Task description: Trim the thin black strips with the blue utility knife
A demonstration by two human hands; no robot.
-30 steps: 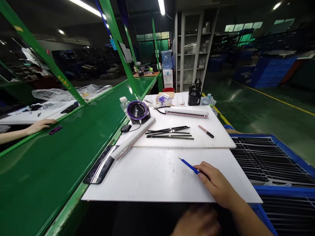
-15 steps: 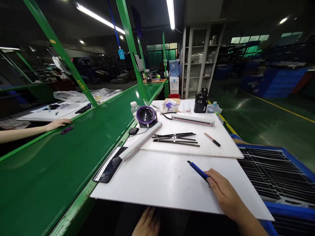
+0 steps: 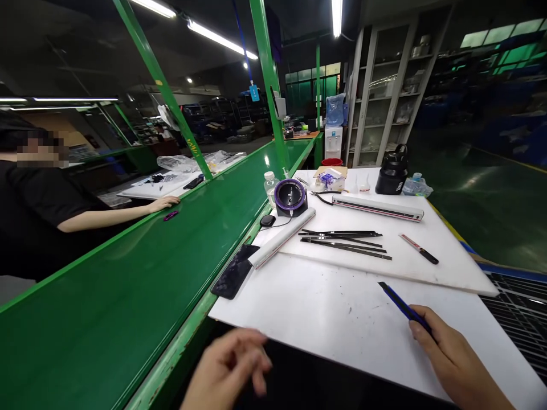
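My right hand (image 3: 453, 347) is closed round a blue utility knife (image 3: 404, 306), its tip pointing up-left above the white table (image 3: 299, 307). My left hand (image 3: 233, 364), a little blurred, hovers at the table's front edge with fingers curled but apart and nothing between them. Several thin black strips (image 3: 344, 242) lie on a white foam board (image 3: 453, 267). A second knife (image 3: 419, 249) rests to their right. One white train-shaped bar (image 3: 282, 239) slants beside the strips, its near end at a dark phone (image 3: 235, 272); another bar (image 3: 378, 208) lies behind them.
A purple-rimmed fan (image 3: 290, 195), a clear bottle (image 3: 270, 187), pliers (image 3: 327, 197) and a black flask (image 3: 392, 171) stand or lie toward the back. Left runs a green conveyor (image 3: 171, 273), where a person's hand (image 3: 164, 204) rests on the far edge. Black-barred trays (image 3: 521, 319) lie right.
The view has turned left, bringing the other person's body into sight. My left hand has come up from below the table edge. The blue knife remains in my right hand.
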